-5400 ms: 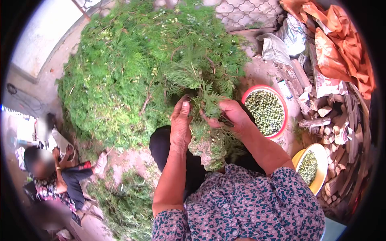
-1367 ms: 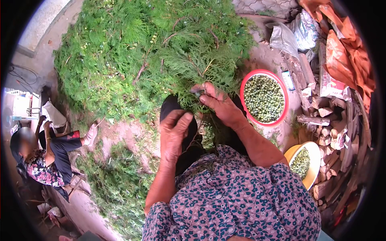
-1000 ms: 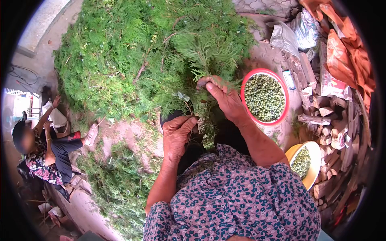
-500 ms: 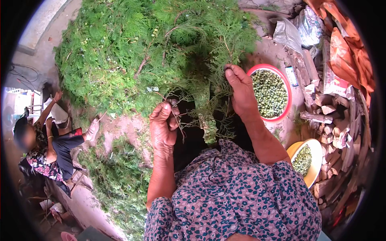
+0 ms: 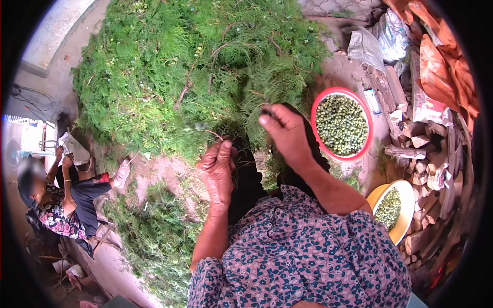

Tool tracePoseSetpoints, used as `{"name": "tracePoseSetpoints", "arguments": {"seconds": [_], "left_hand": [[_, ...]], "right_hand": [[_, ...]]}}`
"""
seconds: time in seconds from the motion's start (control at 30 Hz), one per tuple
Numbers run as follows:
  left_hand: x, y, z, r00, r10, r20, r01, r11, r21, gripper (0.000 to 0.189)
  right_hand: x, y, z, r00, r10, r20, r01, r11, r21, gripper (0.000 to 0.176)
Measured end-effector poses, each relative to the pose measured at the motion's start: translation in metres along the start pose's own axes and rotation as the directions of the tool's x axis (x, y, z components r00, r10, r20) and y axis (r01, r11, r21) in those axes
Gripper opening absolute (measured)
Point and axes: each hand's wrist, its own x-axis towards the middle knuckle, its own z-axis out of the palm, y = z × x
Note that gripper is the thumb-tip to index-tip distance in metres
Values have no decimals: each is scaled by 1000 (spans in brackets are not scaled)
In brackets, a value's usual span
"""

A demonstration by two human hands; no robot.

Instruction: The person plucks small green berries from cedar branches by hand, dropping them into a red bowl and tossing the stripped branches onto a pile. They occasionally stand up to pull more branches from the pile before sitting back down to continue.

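My left hand point(image 5: 216, 167) is closed in a pinch on a thin evergreen twig point(image 5: 213, 134), which points up and left. Just right of it, my right hand point(image 5: 288, 134) is closed around the stem of a leafy evergreen sprig point(image 5: 261, 92), blurred by motion. Both hands are above my dark-clothed lap, before a big heap of evergreen branches point(image 5: 149, 66). To the right of my right hand stands a red-rimmed basin point(image 5: 315, 115) full of small green cones. A yellow bowl point(image 5: 405, 215) with more green cones is by my right elbow.
Another person point(image 5: 61, 205) sits at the left, hands raised together. Cut greenery point(image 5: 154, 231) lies on the ground left of my arm. Stacked firewood point(image 5: 423, 190), plastic bags point(image 5: 393, 38) and an orange sheet point(image 5: 444, 66) line the right side.
My right hand has moved left and down toward my left hand, taking its sprig with it. My left hand has shifted slightly right and down. The other person's hands have come together lower.
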Motion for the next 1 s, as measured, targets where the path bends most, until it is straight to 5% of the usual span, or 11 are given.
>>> {"name": "tracePoseSetpoints", "arguments": {"seconds": [0.1, 0.23, 0.3, 0.5, 0.53, 0.57, 0.63, 0.67, 0.77, 0.9, 1.0], "left_hand": [[-3, 0, 9, 986, 159, 42, -164, 952, 257, 12], [-4, -11, 12, 855, 423, 298, -512, 607, 608, 6], [-3, -6, 17, 764, 466, 446, -641, 467, 609, 12], [-23, 0, 30, 731, 559, 391, -681, 564, 467, 24], [-24, 1, 29, 716, 598, 362, -696, 562, 447, 21], [-23, 0, 25, 715, 597, 364, -697, 564, 443, 21], [-18, -1, 13, 917, 352, 186, -397, 835, 382, 18], [-19, 15, 15, 982, 178, 54, -186, 950, 252, 18], [-3, 25, 7, 980, 188, -65, -168, 957, 236, 17], [14, 22, 3, 981, 194, 11, -189, 940, 282, 16], [21, 11, 5, 977, -97, 189, 90, 995, 45, 23]], "right_hand": [[-3, 25, 14, 971, -217, 100, 234, 949, -214, 21], [-9, 22, 26, 924, -353, 149, 383, 849, -364, 27], [-7, 28, 24, 966, -225, 128, 257, 899, -354, 28], [7, 37, -1, 989, 92, 118, -123, 948, 292, 20], [10, 41, -8, 998, 22, 60, -25, 998, 55, 20], [11, 36, -9, 998, 22, 56, -25, 998, 52, 20], [11, 22, -11, 993, 96, 63, -106, 975, 194, 21], [7, 9, -13, 953, 271, 132, -301, 881, 365, 22], [10, 11, -16, 929, 331, 164, -368, 869, 332, 26], [12, 19, -15, 926, 321, 199, -375, 844, 383, 32], [9, 13, -10, 954, 247, 171, -297, 862, 410, 36]]}}
